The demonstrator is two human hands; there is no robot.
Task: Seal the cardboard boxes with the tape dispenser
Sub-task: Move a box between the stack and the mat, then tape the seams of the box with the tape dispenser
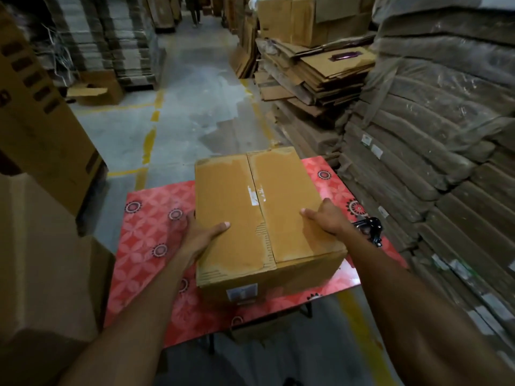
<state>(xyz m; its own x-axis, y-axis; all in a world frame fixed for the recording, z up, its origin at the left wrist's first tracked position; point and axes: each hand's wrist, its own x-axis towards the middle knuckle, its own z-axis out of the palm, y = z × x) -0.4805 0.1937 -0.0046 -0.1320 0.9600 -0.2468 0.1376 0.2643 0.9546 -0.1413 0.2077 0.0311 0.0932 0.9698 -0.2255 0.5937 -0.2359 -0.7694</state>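
Cardboard box (262, 218) sits on red table (150, 232), 2 flaps closed, seam looks untaped. Left hand (200, 235), right hand (326, 218) clasp opposite sides, thumbs on top, likely positioning it for taping.

- Cardboard box (250, 207): brown, top flaps closed, centre seam untaped, white label on near side; sits mid-counter (150, 232), reaching the far edge.
- Tape dispenser (372, 227): black, partly hidden, at the counter's right edge.

Red patterned table (150, 235), cardboard box (250, 207) on it — black tape dispenser (372, 228) at its right edge
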